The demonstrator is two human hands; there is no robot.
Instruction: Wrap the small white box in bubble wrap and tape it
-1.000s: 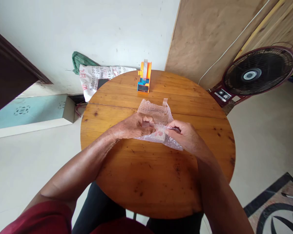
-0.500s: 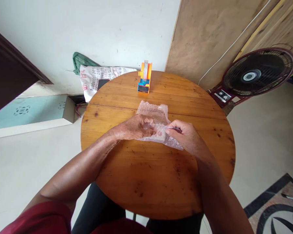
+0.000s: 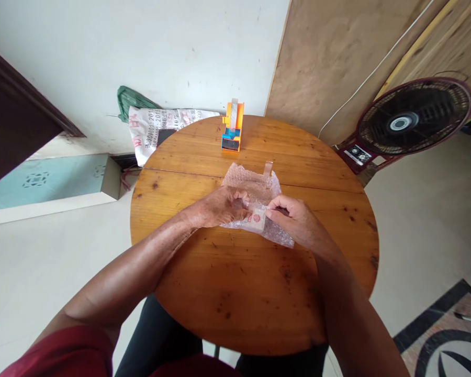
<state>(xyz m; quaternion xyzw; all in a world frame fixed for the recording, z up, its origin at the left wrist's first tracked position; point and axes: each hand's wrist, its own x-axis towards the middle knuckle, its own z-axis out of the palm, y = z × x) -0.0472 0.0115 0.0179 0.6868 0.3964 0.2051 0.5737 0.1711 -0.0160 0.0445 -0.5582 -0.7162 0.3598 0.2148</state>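
Note:
A sheet of clear, pinkish bubble wrap (image 3: 251, 183) lies on the round wooden table, partly spread out beyond my fingers. On its near part rests a small pale box (image 3: 256, 221) with red marks, its left end hidden by my fingers. My left hand (image 3: 223, 206) is closed at the left of the box, thumb and fingers on the wrap. At the right, my right hand (image 3: 294, 215) pinches the wrap's edge beside the box. A strip of clear tape (image 3: 268, 168) sticks up from the far right corner of the wrap.
An orange and blue tape dispenser (image 3: 232, 128) stands near the far edge of the wooden table (image 3: 227, 283). Beyond the table are a printed white sack (image 3: 145, 131) at left and a dark red fan (image 3: 408, 123) at right.
The wrap's far part has opened outward and lies flatter, with the tape strip now standing up. More of the box's marked top shows. Both hands stay nearly in place.

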